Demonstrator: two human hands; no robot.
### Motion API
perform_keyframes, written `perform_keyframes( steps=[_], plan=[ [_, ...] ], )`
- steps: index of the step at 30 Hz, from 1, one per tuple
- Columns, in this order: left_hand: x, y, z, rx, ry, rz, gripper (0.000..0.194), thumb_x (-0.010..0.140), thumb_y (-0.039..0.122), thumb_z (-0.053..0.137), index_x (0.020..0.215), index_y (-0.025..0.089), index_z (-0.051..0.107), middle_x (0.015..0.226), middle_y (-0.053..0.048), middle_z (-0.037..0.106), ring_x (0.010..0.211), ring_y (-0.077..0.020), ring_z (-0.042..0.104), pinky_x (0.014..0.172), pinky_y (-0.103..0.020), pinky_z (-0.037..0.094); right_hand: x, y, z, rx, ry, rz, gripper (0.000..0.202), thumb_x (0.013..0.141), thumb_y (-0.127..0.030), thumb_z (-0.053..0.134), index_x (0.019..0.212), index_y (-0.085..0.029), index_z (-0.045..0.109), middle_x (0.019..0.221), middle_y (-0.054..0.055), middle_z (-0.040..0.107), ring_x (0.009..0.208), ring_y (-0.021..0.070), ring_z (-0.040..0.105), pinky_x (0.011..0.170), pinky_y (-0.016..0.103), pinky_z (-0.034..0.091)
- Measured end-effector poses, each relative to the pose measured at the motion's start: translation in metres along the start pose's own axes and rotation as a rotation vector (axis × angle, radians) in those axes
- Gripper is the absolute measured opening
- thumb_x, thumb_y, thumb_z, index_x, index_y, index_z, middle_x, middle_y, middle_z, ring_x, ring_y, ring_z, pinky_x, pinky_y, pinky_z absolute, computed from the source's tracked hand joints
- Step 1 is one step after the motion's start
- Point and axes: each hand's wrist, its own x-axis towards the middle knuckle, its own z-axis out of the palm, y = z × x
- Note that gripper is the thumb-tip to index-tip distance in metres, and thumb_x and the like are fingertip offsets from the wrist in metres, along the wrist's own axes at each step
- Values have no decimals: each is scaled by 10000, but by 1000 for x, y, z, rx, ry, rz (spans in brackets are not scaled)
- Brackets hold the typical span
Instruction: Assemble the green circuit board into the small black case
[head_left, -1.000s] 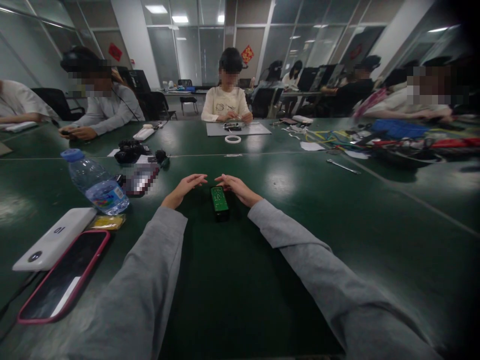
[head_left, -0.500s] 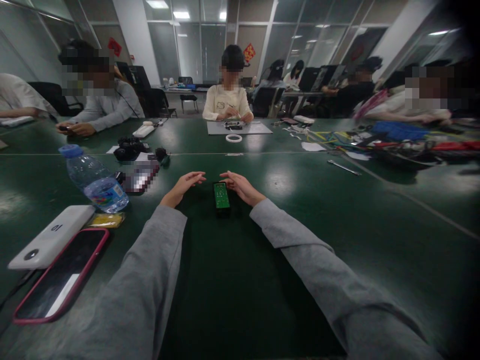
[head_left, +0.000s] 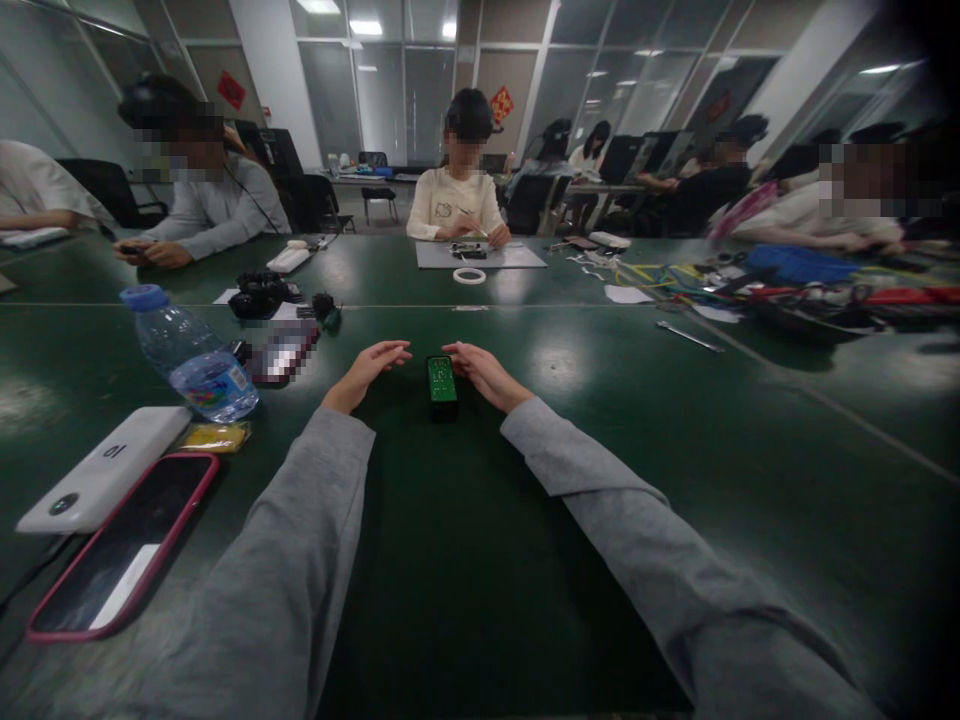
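A small black case with a green circuit board (head_left: 442, 380) on its upper face lies on the dark green table in the head view, between my two hands. My left hand (head_left: 370, 368) is to its left, apart from it, with the fingers stretched towards it and nothing held. On its other side, my right hand (head_left: 486, 374) reaches in close to the case's far right corner. Its fingers are stretched out too; whether they touch the case I cannot tell.
On the left are a water bottle (head_left: 199, 360), a white power bank (head_left: 109, 465), a pink-cased phone (head_left: 124, 550) and a yellow packet (head_left: 215, 437). A wrench (head_left: 688, 337) and a heap of cables (head_left: 795, 290) lie to the right. Across the table sits a person (head_left: 457, 205) at a grey mat.
The case with the circuit board appears slightly farther from me and a little shorter in view. Both hands hold nearly the same pose.
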Motion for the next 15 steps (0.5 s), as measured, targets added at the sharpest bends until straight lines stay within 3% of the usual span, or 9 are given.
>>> perform_keyframes(
  steps=[15],
  plan=[
    [-2, 3, 1, 23, -9, 12, 431, 812, 442, 560, 1166, 201, 604, 1116, -96, 653, 966, -183, 580, 809, -312, 400, -3, -5, 5, -75, 3, 11, 375, 804, -511, 619, 1023, -207, 629, 940, 35, 617, 928, 150, 550, 883, 305, 435]
  ],
)
